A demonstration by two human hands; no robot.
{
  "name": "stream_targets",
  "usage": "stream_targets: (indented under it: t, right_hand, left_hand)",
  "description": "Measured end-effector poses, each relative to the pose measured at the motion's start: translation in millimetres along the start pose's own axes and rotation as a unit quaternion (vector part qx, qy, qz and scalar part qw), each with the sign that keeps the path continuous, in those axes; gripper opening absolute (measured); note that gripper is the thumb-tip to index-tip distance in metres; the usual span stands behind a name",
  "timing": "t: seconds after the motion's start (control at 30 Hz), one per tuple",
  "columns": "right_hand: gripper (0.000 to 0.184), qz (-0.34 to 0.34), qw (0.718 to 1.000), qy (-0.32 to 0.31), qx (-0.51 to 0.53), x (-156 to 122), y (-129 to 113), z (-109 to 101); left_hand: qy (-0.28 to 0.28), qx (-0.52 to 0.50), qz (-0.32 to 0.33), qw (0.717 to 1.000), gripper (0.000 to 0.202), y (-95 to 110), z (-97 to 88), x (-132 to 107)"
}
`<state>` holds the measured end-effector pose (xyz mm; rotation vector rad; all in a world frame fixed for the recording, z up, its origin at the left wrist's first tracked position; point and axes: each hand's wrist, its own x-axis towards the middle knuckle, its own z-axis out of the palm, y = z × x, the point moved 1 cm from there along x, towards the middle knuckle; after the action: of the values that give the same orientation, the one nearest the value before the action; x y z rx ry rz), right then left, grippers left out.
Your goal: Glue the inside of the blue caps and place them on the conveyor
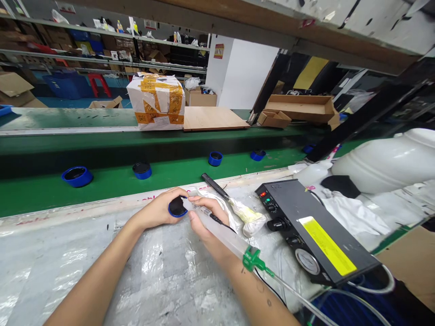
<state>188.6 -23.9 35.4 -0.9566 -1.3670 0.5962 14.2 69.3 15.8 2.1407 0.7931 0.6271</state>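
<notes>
My left hand (161,209) is closed around a round blue cup-like part (177,207) with a dark inside, tilted toward me above the plastic-covered bench. In my right hand (208,217) is a translucent dispensing syringe (226,237), gripped near its front end. Its tip points at the rim of the blue part; whether the two touch I cannot tell. A green adapter (253,259) caps the back of the syringe and leads into a clear air hose (295,292). Beyond my right hand lies a black-handled brush (215,185), its head on a stained white cloth (249,216).
A black dispenser controller (316,231) with a gauge stands at right, near a large white plastic container (387,158). Several blue round parts, one a blue ring part (77,176), sit along the green conveyor belt (176,170). A taped carton (158,102) stands behind it.
</notes>
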Motion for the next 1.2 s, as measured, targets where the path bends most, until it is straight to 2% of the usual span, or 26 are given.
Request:
stream_targets:
  t: [0.8, 1.2]
  right_hand:
    - [0.018, 0.026, 0.999, 0.022, -0.039, 0.3, -2.7, -7.3]
    - [0.013, 0.017, 0.993, 0.024, -0.117, -3.0, -5.3, -7.6]
  left_hand:
    - [0.0, 0.01, -0.006, 1.0, 0.048, -6.1, 0.6, -1.0]
    - [0.008, 0.009, -0.019, 1.0, 0.047, -5.4, 1.2, -1.0]
